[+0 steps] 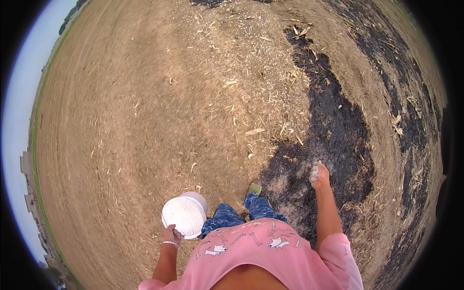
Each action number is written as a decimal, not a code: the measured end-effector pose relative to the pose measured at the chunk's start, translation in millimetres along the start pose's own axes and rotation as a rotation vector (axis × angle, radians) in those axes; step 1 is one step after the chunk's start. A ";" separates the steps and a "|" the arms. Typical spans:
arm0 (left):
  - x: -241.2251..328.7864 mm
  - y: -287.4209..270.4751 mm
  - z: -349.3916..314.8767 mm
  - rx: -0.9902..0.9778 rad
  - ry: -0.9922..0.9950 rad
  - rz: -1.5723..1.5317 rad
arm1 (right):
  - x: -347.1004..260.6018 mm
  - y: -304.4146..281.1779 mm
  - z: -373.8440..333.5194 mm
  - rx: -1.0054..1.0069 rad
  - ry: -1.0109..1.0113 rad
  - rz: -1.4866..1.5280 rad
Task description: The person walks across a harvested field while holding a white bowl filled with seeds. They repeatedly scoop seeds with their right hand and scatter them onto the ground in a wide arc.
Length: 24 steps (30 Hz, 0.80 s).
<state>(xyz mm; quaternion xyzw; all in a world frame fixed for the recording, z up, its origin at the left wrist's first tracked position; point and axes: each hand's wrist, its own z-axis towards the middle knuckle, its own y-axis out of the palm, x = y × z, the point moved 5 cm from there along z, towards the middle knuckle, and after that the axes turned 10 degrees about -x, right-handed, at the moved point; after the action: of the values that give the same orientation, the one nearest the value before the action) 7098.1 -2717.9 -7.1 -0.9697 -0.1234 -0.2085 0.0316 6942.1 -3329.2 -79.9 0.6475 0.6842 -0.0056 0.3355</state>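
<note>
My left hand (pixel 173 235) grips the near rim of a white bucket (pixel 197 197) at my left side. Fine white granules (pixel 183 216) fill it nearly to the top. A pale band circles my left wrist. Out to the front right, my right hand (pixel 319 176) is held over blackened ground with its fingers curled closed. Whitish dust or grains cover those fingers, and what lies inside them is hidden.
Dry brown ground (pixel 135 106) with straw bits spreads ahead and left. A burnt black strip (pixel 333 116) runs forward on the right, with more charred patches beyond. One greenish shoe (pixel 255 187) shows below my jeans. Low buildings (pixel 28 169) stand far left.
</note>
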 end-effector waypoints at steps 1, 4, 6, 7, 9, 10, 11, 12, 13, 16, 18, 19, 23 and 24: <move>-5.4 -11.0 9.7 0.036 -0.019 -0.061 | 13.1 -51.6 1.8 0.072 0.027 0.055; -15.3 -40.0 33.4 0.129 -0.048 -0.169 | 47.1 -174.5 -12.4 0.220 0.056 0.324; -15.6 -42.0 36.1 0.221 -0.071 -0.224 | 54.3 -212.6 -14.6 0.501 0.015 0.447; -16.2 -44.3 39.2 0.264 -0.088 -0.251 | 44.2 -211.7 -3.2 0.675 -0.030 0.461; -9.4 -25.0 29.0 0.319 -0.067 -0.178 | 3.3 -141.9 44.8 0.662 -0.135 0.401; -4.5 -15.3 27.9 0.339 -0.061 -0.138 | -31.1 -107.0 85.7 0.385 -0.134 0.431; -4.7 -18.1 27.8 0.370 -0.049 -0.148 | -73.3 -14.2 97.2 0.079 -0.186 0.227; -9.0 -26.0 30.4 0.385 -0.048 -0.169 | -116.0 82.0 82.3 -0.235 -0.339 0.197; -13.1 -32.7 33.5 0.400 -0.049 -0.190 | -148.4 161.0 53.4 -0.322 -0.484 0.074; -8.1 -32.2 60.8 0.370 -0.066 -0.209 | -192.9 180.9 60.2 -0.114 -0.600 0.010; -8.2 -30.4 77.4 0.347 -0.078 -0.239 | -185.4 167.9 67.9 -0.020 -0.559 0.025; -5.2 -30.0 85.7 0.338 -0.082 -0.250 | -172.8 160.4 71.7 -0.018 -0.528 0.036; 6.9 -35.1 123.7 0.276 -0.096 -0.265 | -89.8 74.8 99.4 0.194 -0.318 0.237; 11.2 -39.4 136.1 0.260 -0.091 -0.266 | -60.9 63.1 99.6 0.308 -0.265 0.355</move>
<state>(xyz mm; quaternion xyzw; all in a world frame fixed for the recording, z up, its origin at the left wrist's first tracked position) 7152.0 -2661.9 -126.1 -0.9410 -0.2775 -0.1493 0.1232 7039.4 -3416.7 -101.7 0.7944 0.5011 -0.1356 0.3155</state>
